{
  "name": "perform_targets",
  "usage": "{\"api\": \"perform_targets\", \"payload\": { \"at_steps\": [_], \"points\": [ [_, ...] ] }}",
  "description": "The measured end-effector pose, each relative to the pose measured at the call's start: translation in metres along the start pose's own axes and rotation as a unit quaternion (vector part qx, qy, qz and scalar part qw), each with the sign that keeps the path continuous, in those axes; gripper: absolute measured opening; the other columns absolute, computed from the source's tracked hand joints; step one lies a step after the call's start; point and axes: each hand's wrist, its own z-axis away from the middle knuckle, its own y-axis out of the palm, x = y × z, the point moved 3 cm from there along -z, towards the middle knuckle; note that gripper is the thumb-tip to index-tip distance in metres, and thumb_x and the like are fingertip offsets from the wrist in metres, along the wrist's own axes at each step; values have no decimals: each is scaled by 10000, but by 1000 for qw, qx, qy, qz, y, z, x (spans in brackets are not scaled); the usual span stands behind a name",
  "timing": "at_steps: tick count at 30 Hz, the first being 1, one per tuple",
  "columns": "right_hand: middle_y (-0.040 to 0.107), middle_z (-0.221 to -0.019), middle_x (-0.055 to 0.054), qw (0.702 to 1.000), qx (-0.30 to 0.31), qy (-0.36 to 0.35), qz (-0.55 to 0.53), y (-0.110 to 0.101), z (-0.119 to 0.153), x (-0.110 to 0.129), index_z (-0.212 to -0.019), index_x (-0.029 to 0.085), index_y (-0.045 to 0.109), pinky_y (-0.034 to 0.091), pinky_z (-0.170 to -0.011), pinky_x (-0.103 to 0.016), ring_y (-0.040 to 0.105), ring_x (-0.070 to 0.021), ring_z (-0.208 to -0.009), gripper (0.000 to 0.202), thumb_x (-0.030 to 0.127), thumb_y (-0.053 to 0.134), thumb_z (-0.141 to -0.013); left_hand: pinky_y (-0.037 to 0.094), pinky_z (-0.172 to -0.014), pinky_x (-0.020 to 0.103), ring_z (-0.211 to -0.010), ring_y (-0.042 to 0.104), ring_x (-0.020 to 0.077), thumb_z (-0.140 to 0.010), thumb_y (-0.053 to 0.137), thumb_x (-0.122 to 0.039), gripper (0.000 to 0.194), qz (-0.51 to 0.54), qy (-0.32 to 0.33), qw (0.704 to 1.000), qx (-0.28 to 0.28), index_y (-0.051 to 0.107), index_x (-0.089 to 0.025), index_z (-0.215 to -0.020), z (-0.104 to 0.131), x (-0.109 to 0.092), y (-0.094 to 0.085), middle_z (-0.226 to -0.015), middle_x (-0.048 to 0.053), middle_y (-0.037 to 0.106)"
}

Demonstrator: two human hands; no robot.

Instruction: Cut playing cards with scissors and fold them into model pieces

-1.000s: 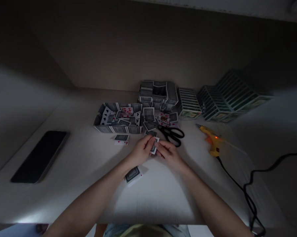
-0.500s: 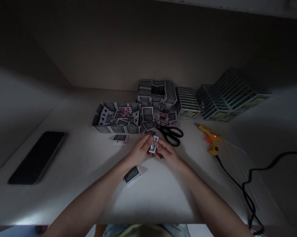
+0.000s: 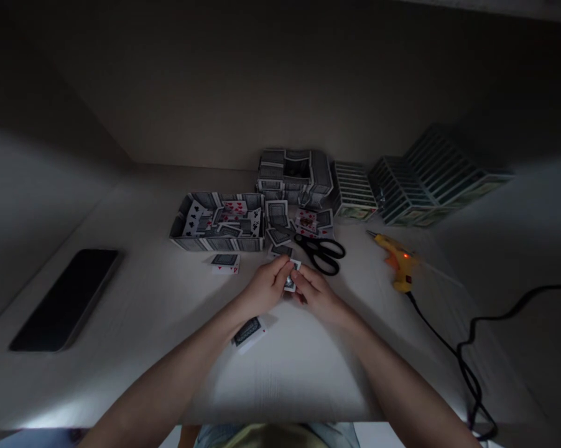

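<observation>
A small playing-card piece (image 3: 290, 283) with a white border is pinched between both hands, above the middle of the table. My left hand (image 3: 266, 283) grips it from the left, thumb on top. My right hand (image 3: 315, 289) closes on its right edge, and the fingers underneath are mostly hidden. Just beyond my right hand lie black-handled scissors (image 3: 324, 254), their blades among loose cards (image 3: 278, 214). A folded card (image 3: 249, 333) rests beside my left forearm, and another bent card (image 3: 225, 262) sits farther left.
An open box made of cards (image 3: 217, 242) holds card pieces. Behind it stands a card-built model (image 3: 294, 174); slatted card structures (image 3: 420, 180) are at the back right. A yellow glue gun (image 3: 399, 261) with a lit red light trails a black cable (image 3: 467, 348). A phone (image 3: 66, 298) lies left.
The card piece has turned slightly and is now more covered by my thumbs. Both hands stay in nearly the same place; the view has shifted a little.
</observation>
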Motion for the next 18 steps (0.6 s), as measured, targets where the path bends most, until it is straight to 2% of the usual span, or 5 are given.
{"api": "perform_targets", "payload": {
  "at_steps": [6,11,14,16,18],
  "points": [
    [428,-468,67,998,35,24,-53,-3,-2,-4,-746,178,501,268,-387,-198,356,-63,-389,372,539,428,-802,289,-511,206,-551,334,88,-852,370,-328,285,-32,34,999,-2,378,-179,-609,1,-2,-1,-569,-44,350],
    [561,-527,24,984,74,45,-157,2,-3,1,-765,168,516,430,-457,-233,544,-113,-466,299,467,529,-757,291,-474,206,-477,359,83,-858,362,-360,298,-15,7,1000,-14,404,-188,-618,2,2,1,-502,-54,372],
    [622,-570,8,975,85,59,-199,7,-5,2,-802,170,501,478,-473,-261,613,-150,-509,318,452,608,-703,313,-471,203,-459,373,81,-849,392,-375,297,19,-15,998,-50,434,-191,-620,0,4,-2,-476,-59,375],
    [621,-550,20,970,90,64,-216,9,-5,2,-802,176,484,479,-463,-256,609,-142,-479,320,455,610,-709,371,-534,205,-547,447,86,-820,465,-360,224,60,-8,995,-81,507,-192,-679,-1,3,-8,-572,-38,470],
    [603,-527,32,965,109,68,-228,9,-6,3,-760,176,478,466,-450,-238,588,-122,-447,299,448,600,-727,428,-638,226,-701,530,107,-786,535,-342,151,130,-10,988,-78,581,-205,-830,-3,1,-13,-763,0,575]
  ]
}}
